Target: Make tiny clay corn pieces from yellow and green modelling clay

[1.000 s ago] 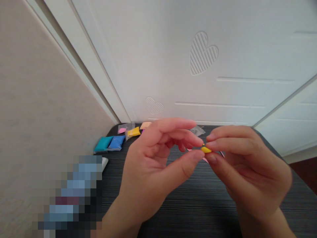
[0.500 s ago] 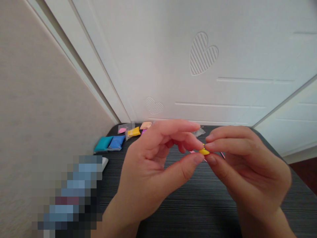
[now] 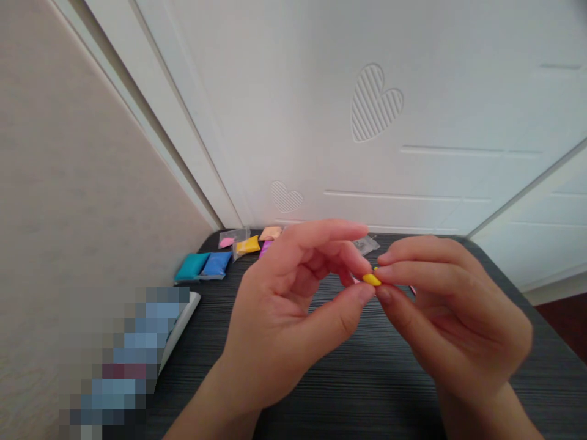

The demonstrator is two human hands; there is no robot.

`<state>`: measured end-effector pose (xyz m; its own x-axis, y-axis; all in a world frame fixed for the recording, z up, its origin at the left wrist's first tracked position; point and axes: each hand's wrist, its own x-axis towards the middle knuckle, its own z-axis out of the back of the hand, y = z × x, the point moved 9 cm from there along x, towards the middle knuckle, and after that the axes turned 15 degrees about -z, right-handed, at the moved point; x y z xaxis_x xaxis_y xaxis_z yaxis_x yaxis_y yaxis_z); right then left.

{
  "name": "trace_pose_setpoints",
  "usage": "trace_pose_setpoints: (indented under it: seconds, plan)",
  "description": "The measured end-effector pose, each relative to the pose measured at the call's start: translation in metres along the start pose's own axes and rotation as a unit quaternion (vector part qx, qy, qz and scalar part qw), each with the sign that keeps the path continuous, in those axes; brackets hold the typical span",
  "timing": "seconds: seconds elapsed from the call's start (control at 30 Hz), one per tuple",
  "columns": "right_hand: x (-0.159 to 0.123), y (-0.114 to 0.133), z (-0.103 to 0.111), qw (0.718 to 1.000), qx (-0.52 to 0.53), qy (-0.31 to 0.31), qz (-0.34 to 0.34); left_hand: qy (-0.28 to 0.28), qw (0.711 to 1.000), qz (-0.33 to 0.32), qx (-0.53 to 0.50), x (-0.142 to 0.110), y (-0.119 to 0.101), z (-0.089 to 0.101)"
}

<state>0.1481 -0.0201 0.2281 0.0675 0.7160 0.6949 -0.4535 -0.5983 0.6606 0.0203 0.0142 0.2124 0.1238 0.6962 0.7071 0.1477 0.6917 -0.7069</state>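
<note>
A small, smooth, rounded yellow lump (image 3: 372, 280) is hanging above the dark, streaked tabletop (image 3: 358, 373); the left hand (image 3: 279, 311) and right hand (image 3: 458, 311) are pinching it between thumbs and fingertips. Farther left, flat teal (image 3: 191, 266) and blue plastic packets (image 3: 216, 264) are lying side by side.

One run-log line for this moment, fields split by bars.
left hand: pinches small yellow clay-like lump | right hand: pinches same lump | rest: teal plastic packet beside blue plastic packet on dark striped tabletop
</note>
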Motion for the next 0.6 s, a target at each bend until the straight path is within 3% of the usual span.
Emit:
trace_pose_setpoints:
  seconds: [0.6]
  plan:
    - [0.0006,0.0024,0.0022,1.0,-0.01,-0.007,0.014,-0.014,1.0,0.007,-0.007,0.0006,0.0018,0.0003]
